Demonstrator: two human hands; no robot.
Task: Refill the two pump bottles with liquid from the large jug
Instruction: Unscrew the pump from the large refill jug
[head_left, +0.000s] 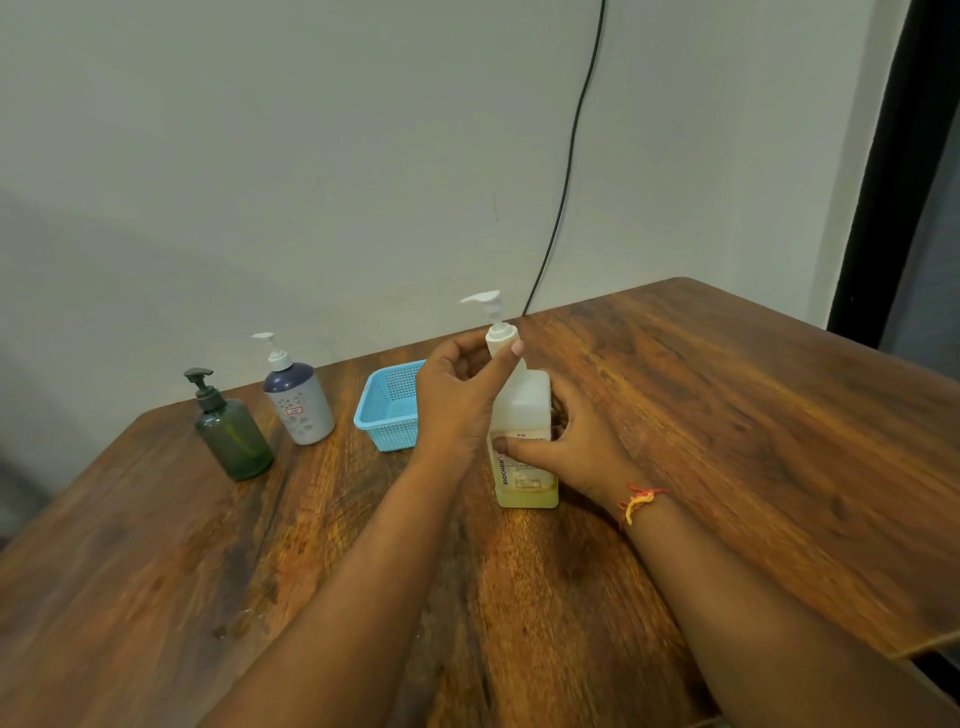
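L hand (457, 400) pinches pump collar (500, 336), R hand (566, 447) grips jug (530, 405) (a slip while twisting could tip & spill it).

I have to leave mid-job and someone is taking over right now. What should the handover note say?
The left hand grips the pump collar of the large jug; the right hand holds its body, upright on the table.
The green pump bottle and purple pump bottle stand at the left, pumps on, beside the blue basket.
Done: nothing opened yet.
Left: open jug and both bottles, fill, recap.
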